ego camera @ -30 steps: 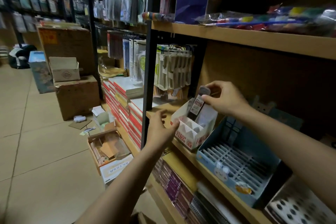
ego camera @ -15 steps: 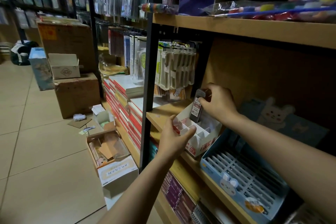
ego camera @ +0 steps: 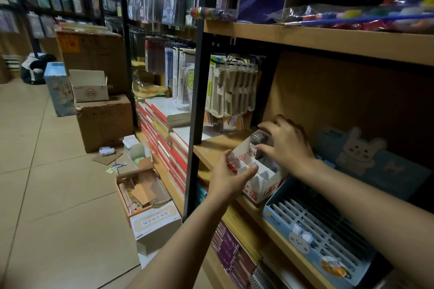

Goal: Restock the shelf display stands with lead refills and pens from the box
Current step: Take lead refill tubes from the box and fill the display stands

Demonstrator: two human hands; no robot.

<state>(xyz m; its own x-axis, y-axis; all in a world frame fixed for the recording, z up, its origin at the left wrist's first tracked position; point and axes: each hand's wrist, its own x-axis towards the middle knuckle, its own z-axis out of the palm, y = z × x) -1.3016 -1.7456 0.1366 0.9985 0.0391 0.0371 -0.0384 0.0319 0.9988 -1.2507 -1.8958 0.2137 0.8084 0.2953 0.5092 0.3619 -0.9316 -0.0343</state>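
My left hand (ego camera: 231,172) grips the white stand (ego camera: 263,179) steady; my right hand (ego camera: 287,144) pinches lead refills (ego camera: 258,142), seating them in the rear slot.

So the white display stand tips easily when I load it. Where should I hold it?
Probably at its low front-left corner, coming from the aisle side, as the left hand does. The white display stand steps up toward the back, where the right hand loads lead refills from above.
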